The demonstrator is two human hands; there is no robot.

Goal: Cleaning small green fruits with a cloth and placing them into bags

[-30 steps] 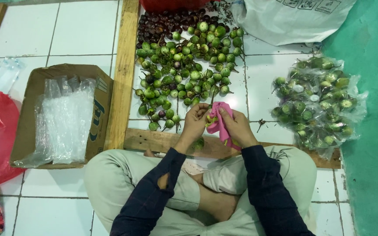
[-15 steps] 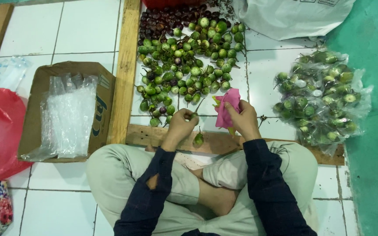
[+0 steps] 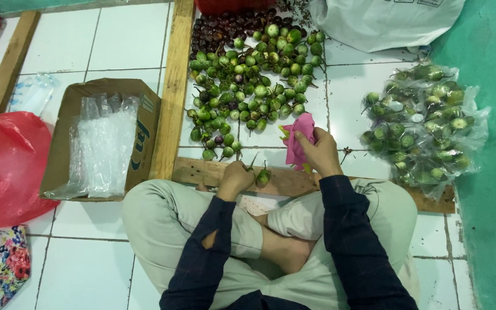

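Observation:
I sit cross-legged on a white tiled floor. My left hand (image 3: pixel 235 179) rests on a wooden plank (image 3: pixel 196 170) and pinches the stem of a small green eggplant (image 3: pixel 263 177). My right hand (image 3: pixel 318 151) is raised a little and grips a pink cloth (image 3: pixel 297 140) with a bit of yellow showing. Just beyond both hands lies a pile of small round green eggplants (image 3: pixel 254 86), with dark purple ones (image 3: pixel 222 30) at its far end.
Clear bags packed with green eggplants (image 3: pixel 426 126) lie at the right beside a green wall. A cardboard box of clear plastic bags (image 3: pixel 103 140) stands left of an upright wooden plank (image 3: pixel 173 86). A red plastic bag (image 3: pixel 4 166) lies far left, a white sack (image 3: pixel 386 20) at top.
My hands have parted. The right hand lifted the pink cloth up and to the right; the left hand dropped to the plank with a green eggplant by its stem.

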